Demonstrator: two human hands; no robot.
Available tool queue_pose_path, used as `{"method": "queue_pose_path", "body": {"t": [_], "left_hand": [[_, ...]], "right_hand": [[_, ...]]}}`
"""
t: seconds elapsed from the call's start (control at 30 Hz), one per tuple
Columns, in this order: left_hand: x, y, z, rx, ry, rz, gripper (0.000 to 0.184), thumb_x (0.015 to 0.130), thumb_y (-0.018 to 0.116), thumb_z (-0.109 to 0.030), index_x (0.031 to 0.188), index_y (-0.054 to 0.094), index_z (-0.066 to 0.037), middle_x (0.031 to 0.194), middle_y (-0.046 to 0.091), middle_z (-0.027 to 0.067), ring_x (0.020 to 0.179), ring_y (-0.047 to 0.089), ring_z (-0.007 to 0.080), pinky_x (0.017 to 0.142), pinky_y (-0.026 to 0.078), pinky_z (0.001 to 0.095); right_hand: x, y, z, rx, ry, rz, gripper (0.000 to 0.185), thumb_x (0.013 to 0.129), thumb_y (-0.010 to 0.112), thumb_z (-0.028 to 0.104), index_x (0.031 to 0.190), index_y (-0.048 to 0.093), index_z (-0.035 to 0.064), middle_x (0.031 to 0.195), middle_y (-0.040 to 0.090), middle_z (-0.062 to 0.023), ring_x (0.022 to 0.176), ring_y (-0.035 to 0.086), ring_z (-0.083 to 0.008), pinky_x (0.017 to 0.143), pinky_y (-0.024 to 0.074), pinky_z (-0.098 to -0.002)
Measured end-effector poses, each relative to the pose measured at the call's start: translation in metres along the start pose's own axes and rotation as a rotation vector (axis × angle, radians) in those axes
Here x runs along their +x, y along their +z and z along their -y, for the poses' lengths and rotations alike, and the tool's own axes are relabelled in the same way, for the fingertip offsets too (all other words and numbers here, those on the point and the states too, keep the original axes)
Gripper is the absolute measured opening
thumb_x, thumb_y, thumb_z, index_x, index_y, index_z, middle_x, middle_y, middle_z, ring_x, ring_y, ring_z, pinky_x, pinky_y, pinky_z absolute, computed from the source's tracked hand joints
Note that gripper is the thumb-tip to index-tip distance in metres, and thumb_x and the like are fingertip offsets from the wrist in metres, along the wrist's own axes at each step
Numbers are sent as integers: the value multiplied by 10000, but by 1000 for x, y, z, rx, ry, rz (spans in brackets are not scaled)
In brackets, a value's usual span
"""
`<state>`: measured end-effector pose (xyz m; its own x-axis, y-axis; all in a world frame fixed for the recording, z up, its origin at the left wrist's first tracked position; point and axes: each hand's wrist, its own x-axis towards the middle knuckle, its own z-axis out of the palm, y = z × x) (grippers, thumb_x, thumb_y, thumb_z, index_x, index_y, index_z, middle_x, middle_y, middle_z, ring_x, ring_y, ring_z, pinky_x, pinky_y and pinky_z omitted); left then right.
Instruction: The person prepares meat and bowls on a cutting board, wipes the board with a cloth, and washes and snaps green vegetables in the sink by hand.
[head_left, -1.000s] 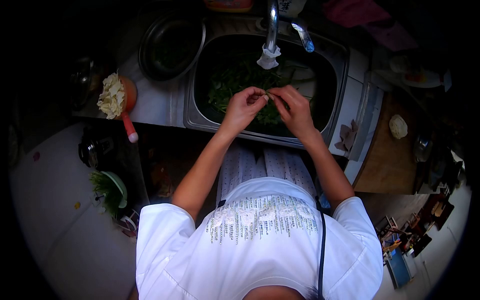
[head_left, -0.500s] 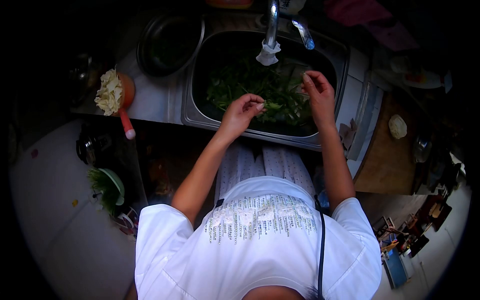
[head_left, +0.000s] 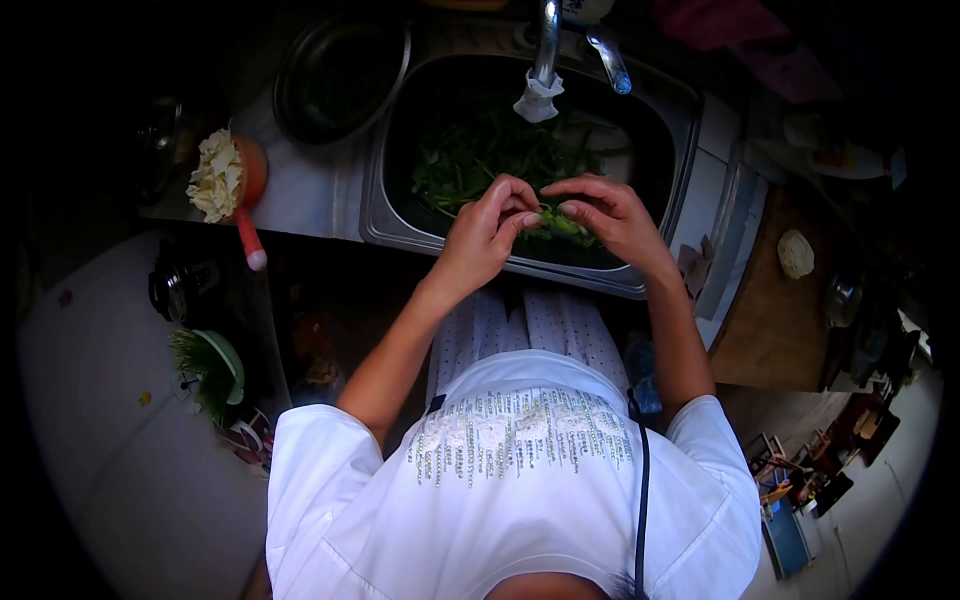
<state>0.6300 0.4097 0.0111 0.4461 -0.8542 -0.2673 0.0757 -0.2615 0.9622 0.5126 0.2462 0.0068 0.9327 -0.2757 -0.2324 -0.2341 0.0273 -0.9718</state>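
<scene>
Sprig (head_left: 565, 225): bright green, leafy | left hand (head_left: 482, 238): pinching its end | right hand (head_left: 622, 225): beside it, grip cannot be told

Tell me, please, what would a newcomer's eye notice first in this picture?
Perhaps the bright white shirt, filling the lower middle. Above it, the left grip and right grip are close together at a green sprig, over leafy greens in the sink. Toward the left, a red-handled scoop heaped with pale pieces also stands out against the dark surroundings.
</scene>
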Motion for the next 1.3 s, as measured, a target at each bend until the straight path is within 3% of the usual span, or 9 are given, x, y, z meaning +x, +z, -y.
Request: {"method": "queue_pose_path", "body": {"t": [0.27,0.5,0.6,0.77,0.9,1.0,1.1,1.17,1.3], "left_hand": [[1,-2,18,-309,-27,94,197,884,517,-3,1059,428,-13,956,577,85,890,591,133,764,495,256],[5,6,14,-400,-87,64,242,883,537,-27,1106,447,-3,987,593,98,924,611,170,781,514,275],[6,11,12,-498,-141,-12,222,889,537,-51,1096,468,-5,982,599,99,896,622,175,795,519,285],[5,19,14,-626,-257,-83,222,897,537,-93,1095,474,-15,988,603,104,882,629,182,802,518,282],[10,18,17,-631,-321,-228,227,895,541,-106,1090,467,-17,1007,605,120,927,617,194,818,510,288],[17,7,30,-629,-339,-322,229,891,551,-116,1079,465,-18,1024,605,132,957,607,204,832,503,298],[26,-3,64,-580,-356,-385,214,869,593,-137,993,462,-23,1032,612,138,978,603,213,846,493,295],[30,-8,80,-516,-452,-408,217,858,609,-134,983,466,-28,1000,621,118,966,609,203,835,495,285],[45,3,114,-474,-460,-361,240,844,626,-129,1003,491,-12,944,624,96,943,617,192,804,502,279]], "right_hand": [[4,-1,-7,177,116,123,100,862,591,81,910,589,-5,820,573,3,719,515,-42,622,423,-190],[7,14,-16,242,17,-11,78,862,590,72,851,565,-2,791,544,16,724,502,-25,621,418,-181],[7,19,-14,165,-7,-123,43,826,603,30,829,569,3,772,551,-7,708,516,-55,615,422,-210],[5,21,-5,-379,-381,-269,140,670,556,-88,774,574,4,736,544,-115,695,542,-280,612,437,-325],[-1,23,-4,-433,-426,-214,177,648,536,-100,787,575,2,732,544,-122,714,534,-314,619,439,-343],[-10,20,-9,-412,-357,-200,134,685,555,-79,793,571,-2,736,547,-119,707,543,-300,615,438,-339],[-28,6,-10,-266,-123,-56,89,735,575,-44,813,568,-2,741,559,-115,693,564,-268,607,438,-322],[-43,-7,-13,-222,69,-31,32,801,591,-7,829,576,-10,792,594,-87,725,600,-157,628,468,-262],[-69,-30,-29,-171,133,-218,52,837,547,-1,888,554,-6,768,612,-95,720,608,-149,645,466,-257]]}}
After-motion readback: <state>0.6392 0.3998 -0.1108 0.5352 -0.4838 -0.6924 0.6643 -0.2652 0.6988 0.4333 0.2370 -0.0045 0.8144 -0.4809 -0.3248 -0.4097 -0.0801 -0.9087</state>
